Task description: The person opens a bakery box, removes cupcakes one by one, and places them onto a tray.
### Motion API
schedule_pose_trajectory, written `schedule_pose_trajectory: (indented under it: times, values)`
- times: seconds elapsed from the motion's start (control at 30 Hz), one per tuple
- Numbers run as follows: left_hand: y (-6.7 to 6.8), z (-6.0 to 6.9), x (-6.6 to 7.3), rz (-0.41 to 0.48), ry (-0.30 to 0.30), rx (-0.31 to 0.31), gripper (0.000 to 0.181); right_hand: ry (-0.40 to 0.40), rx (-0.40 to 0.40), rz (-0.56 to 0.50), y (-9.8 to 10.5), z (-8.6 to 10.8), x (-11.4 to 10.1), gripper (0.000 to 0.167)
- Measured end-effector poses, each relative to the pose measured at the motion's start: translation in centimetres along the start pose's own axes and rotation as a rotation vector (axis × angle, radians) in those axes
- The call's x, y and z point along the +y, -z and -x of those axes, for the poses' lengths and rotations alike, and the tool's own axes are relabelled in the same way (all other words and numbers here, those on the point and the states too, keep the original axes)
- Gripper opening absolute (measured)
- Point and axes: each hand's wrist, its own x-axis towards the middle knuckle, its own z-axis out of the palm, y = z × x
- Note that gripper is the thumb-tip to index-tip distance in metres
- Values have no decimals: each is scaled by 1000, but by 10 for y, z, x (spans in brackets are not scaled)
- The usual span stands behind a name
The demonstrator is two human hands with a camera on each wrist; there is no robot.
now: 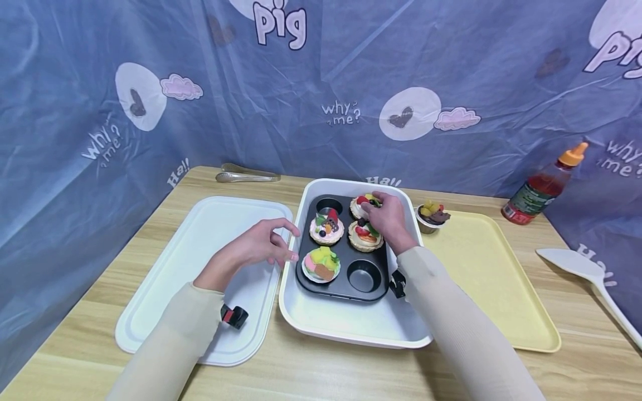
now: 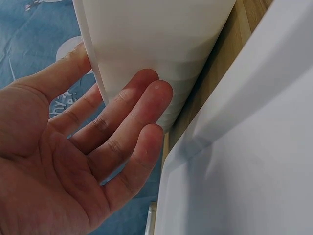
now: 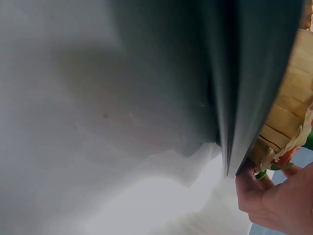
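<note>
"Blue cloth (image 1: 281,122) hangs behind our wood-grain table (image 1: 281,370). Where do we find the fruit tart (image 1: 357,207)?"

"At the one o'clock cup of our dark muffin pan (image 1: 344,259); our right hand (image 1: 391,220) pinches its edge. Whether it sits fully down, we cannot tell."

"And around it?"

"We see a pink-creamed tart (image 1: 326,236) at nine o'clock, a strawberry tart (image 1: 365,244) at three, a yellow-topped cake (image 1: 321,263) at seven. Our white bin (image 1: 346,323) holds the pan."

"Our left hand (image 1: 261,243)?"

"Fingers apart, loosely bent, beside the bin's nine o'clock wall."

"Farther out?"

"From the bin, our white tray (image 1: 200,273) lies at nine, tongs (image 1: 246,177) at ten, chocolate cupcake (image 1: 429,221) and sauce bottle (image 1: 534,194) at two, yellow tray (image 1: 494,284) and white spoon (image 1: 570,261) at three."
</note>
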Motion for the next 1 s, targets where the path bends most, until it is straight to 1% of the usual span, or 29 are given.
schedule_pose_trajectory:
  times: [0.23, 0.47, 0.77, 1.0]
  values:
    - [0, 0, 0, -4, 1, 5, 43, 0, -3, -13, 1, 0, 0, 50]
    - [0, 0, 1, 3, 11, 8, 42, 12, 11, -24, 2, 0, 0, 49]
    - [0, 1, 0, 4, 6, 5, 43, -17, -1, -50, 2, 1, 0, 48]
    - [-1, 1, 0, -1, 7, 9, 43, -28, 0, -91, 3, 1, 1, 47]
